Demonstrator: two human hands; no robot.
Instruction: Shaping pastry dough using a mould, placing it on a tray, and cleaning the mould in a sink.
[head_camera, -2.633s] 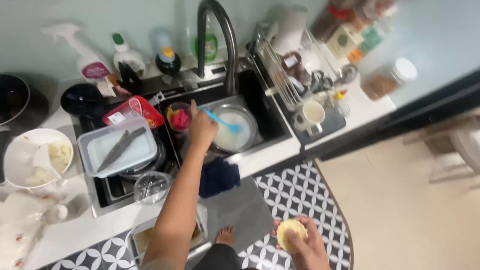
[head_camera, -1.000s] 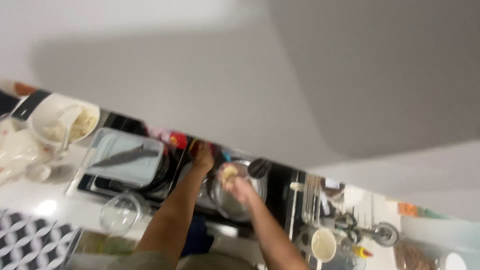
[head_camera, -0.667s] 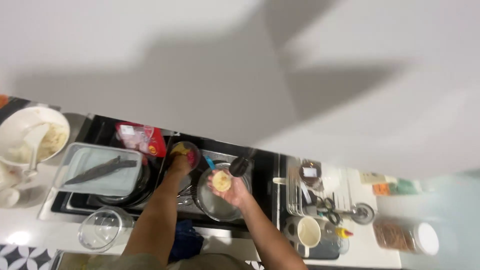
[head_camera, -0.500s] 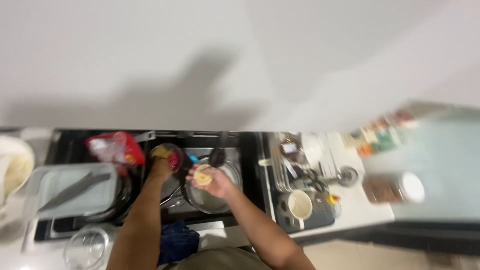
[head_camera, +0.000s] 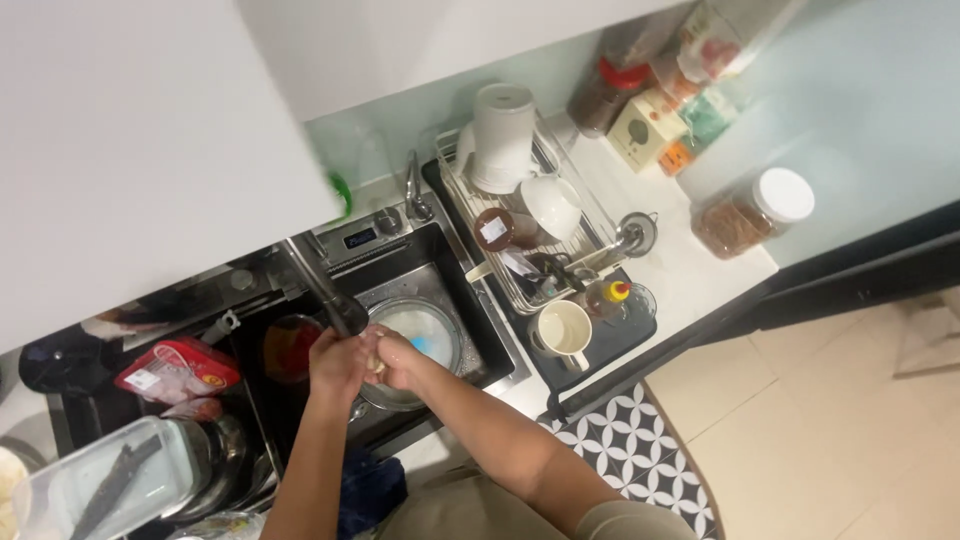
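Both my hands meet over the black sink (head_camera: 470, 300), right under the dark faucet head (head_camera: 345, 316). My left hand (head_camera: 336, 366) and my right hand (head_camera: 402, 358) are cupped together around a small pale yellow round thing (head_camera: 375, 366), which is mostly hidden between my fingers. Just behind my hands, a metal bowl (head_camera: 425, 322) sits in the sink with a blue utensil (head_camera: 433, 346) in it. I cannot tell whether water is running.
A red bowl (head_camera: 288, 345) and a red packet (head_camera: 176, 370) lie to the left, and a clear box (head_camera: 100, 478) holds a dark utensil. On the right, a dish rack (head_camera: 530, 235) carries cups, with a cream mug (head_camera: 565, 328) and jars (head_camera: 760, 210) nearby. A patterned mat (head_camera: 640, 450) covers the floor.
My right hand brought the pale round thing up from low by the floor to the sink. My left hand left the bowl area and joined it under the faucet. The view swung right.
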